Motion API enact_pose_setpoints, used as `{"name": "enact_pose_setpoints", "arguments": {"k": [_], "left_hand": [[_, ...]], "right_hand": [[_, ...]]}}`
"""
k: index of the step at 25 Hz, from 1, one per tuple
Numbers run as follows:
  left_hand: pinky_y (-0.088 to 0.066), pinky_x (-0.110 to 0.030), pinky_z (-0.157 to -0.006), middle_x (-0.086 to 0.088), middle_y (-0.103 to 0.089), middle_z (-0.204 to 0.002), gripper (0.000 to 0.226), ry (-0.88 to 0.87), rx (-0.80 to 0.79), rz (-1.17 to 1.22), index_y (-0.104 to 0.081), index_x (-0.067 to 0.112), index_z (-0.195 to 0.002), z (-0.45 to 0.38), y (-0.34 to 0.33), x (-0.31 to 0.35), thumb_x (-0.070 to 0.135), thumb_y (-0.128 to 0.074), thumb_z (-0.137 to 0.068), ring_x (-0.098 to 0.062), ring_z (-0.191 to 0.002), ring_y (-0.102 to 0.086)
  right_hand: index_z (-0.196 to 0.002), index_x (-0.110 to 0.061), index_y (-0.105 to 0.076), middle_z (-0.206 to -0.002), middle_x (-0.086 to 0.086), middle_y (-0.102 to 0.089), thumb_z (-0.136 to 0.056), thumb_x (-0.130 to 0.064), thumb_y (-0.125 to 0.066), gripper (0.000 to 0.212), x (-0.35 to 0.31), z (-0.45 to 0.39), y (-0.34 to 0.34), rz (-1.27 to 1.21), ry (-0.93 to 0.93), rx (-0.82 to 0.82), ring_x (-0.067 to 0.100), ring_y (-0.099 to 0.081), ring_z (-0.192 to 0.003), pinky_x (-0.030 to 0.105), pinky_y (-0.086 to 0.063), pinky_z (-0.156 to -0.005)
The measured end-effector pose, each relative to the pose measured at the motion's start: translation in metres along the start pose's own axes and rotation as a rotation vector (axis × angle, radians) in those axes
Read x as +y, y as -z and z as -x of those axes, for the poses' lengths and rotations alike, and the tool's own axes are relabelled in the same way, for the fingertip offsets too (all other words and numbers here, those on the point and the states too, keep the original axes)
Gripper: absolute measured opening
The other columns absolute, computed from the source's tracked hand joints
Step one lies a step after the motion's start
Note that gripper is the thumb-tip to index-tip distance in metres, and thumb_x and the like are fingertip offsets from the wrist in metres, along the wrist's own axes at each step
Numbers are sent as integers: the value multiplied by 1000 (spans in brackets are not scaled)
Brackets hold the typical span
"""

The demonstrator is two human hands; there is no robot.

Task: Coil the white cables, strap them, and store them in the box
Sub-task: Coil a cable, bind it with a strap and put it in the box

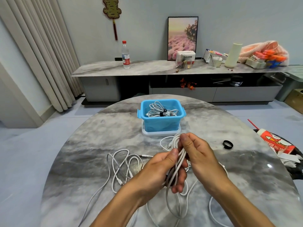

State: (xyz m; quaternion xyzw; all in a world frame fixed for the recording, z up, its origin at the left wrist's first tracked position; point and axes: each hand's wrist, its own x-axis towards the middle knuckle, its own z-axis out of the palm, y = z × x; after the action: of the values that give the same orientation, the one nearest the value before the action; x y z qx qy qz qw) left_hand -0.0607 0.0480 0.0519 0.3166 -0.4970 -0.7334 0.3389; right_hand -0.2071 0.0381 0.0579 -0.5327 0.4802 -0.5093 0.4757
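My left hand (161,171) grips a bundle of white cable loops (179,163) above the round marble table (82,161). My right hand (196,154) pinches the top of the same bundle, its fingers curled round the strands. Loose ends of this cable hang below my hands and trail over the table. Another white cable (121,164) lies tangled on the table to the left. The blue box (161,123) stands on its white lid beyond my hands and holds coiled white cables (161,110) tied with black straps. A black strap ring (227,144) lies to the right.
A red and white snack bag (277,141) with a red straw lies at the table's right edge. Behind the table runs a long low cabinet with a water bottle (126,54), a framed picture, a box and bags. Curtains hang at the left.
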Motion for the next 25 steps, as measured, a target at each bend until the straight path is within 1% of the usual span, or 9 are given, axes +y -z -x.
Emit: {"name": "enact_pose_setpoints", "arguments": {"k": [3,6,8,9,12,15,19,23,25], "left_hand": [[-36,-23,-50,-5,-46,-56,39,28,-29,105,-63,8,-84,-4,1,2,40,-46,-99,-14,-47,-39],[-35,-20,-45,3,-32,-54,37,19,7,79,-57,14,-77,-5,0,-1,46,-50,-96,-9,-45,-26],[-44,-22,-42,4,-29,-57,35,26,-5,35,-54,18,-78,-4,-3,-4,48,-50,-96,-8,-45,-24],[-42,-20,-40,4,-30,-57,34,42,-19,40,-54,20,-77,-3,-5,-5,49,-50,-96,-7,-44,-23],[-23,-13,-39,4,-36,-53,38,109,-66,42,-55,23,-70,-2,-11,-5,55,-54,-92,-6,-41,-27],[-19,-12,-39,2,-34,-50,47,142,-106,16,-56,21,-69,-3,-16,-3,60,-49,-94,-6,-37,-24],[-17,-15,-40,2,-27,-55,44,131,-130,81,-60,16,-75,-1,-16,3,53,-48,-95,-7,-42,-18],[-38,-23,-49,-3,-44,-59,32,86,-125,62,-62,9,-81,5,-12,4,37,-53,-93,-13,-49,-40],[-41,-23,-52,-3,-46,-62,29,62,-75,59,-59,10,-79,6,-13,2,36,-53,-91,-11,-49,-40]], "right_hand": [[-80,-8,-57,-67,9,-60,-82,-51,-61,43,-4,2,-5,-263,-141,30,21,-52,-51,30,-44,-51],[-105,-4,-56,-95,17,-73,-87,-49,-60,49,-8,4,-12,-402,-271,-43,32,-62,-67,35,-49,-53],[-105,-10,-60,-85,15,-74,-91,-47,-57,40,-11,4,-14,-427,-302,-79,35,-69,-80,35,-53,-56],[-94,-10,-62,-72,13,-70,-91,-48,-56,38,-12,4,-15,-443,-288,-63,34,-69,-82,34,-53,-57],[-57,-18,-46,-48,6,-45,-89,-59,-52,52,-18,3,-14,-477,-256,40,22,-61,-61,26,-47,-47],[-49,-19,-34,-48,6,-41,-88,-63,-48,61,-21,0,-7,-528,-253,75,19,-57,-58,29,-50,-64],[-46,-20,-34,-49,5,-45,-93,-62,-43,64,-21,-5,-3,-535,-162,54,17,-59,-63,32,-47,-77],[-45,-23,-37,-53,6,-51,-87,-69,-44,62,-15,-4,-7,-418,-110,-39,17,-64,-70,33,-46,-78],[-48,-22,-39,-55,6,-53,-88,-68,-45,61,-14,-5,-8,-422,-81,-55,17,-63,-71,32,-47,-77]]}}
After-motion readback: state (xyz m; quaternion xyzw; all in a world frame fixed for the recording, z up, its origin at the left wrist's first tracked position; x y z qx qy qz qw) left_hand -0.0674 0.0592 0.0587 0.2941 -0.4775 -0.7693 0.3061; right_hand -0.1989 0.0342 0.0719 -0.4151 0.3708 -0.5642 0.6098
